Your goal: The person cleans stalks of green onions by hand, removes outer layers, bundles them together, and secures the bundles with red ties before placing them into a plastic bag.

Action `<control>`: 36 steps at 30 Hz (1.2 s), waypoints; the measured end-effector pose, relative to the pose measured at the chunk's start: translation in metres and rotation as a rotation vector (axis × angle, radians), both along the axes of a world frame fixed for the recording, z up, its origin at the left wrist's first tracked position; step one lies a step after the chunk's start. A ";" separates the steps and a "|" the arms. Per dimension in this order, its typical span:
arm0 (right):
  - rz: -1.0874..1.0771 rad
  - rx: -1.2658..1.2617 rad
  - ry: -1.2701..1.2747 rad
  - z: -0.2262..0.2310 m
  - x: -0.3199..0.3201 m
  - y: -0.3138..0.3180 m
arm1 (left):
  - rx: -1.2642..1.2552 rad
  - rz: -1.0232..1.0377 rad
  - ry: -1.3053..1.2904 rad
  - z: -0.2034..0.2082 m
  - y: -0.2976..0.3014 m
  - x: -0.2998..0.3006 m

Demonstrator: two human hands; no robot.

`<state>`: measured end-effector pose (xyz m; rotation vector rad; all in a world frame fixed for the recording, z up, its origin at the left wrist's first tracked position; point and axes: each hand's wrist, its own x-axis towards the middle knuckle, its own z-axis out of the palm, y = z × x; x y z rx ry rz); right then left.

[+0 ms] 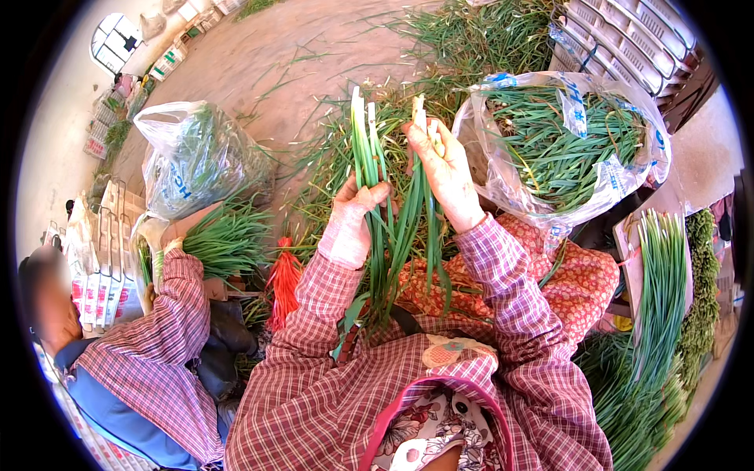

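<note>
As the left hand (353, 213) grips stalks (364, 149), the right (448, 165) pinches others (418, 187).

Green-and-white stalks (389, 239), red plaid sleeves (318, 298)

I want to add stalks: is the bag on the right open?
Open: the bag has its mouth spread wide, greens showing inside.

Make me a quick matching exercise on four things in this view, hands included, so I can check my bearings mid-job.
Column one:
1. Left hand
2. Right hand
3. String bundle
4. Open plastic bag

Column two:
A. Red-orange, left of the wearer's left sleeve
B. Pinching stalks close to their pale ends
C. Filled with green leaves, right of both hands
D. Gripping a bunch around its green part

Pairs: 1-D, 2-B, 3-A, 4-C.
</note>
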<state>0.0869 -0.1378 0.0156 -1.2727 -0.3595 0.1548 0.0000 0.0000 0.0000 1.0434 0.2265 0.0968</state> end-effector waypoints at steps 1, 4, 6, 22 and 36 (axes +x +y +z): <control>-0.002 -0.021 -0.024 -0.001 0.000 -0.001 | 0.003 -0.009 0.004 0.001 -0.001 -0.001; 0.023 -0.008 -0.001 0.009 -0.006 0.000 | -0.036 0.007 0.008 -0.001 0.003 0.000; 0.018 0.026 -0.039 0.011 -0.006 0.004 | -0.020 0.061 0.001 0.010 0.002 -0.001; -0.120 -0.358 -0.522 0.018 -0.023 0.015 | 0.181 -0.014 -0.021 0.049 0.009 0.026; -0.689 0.021 -0.311 0.032 0.036 -0.093 | 0.305 0.373 -0.134 0.055 0.123 0.020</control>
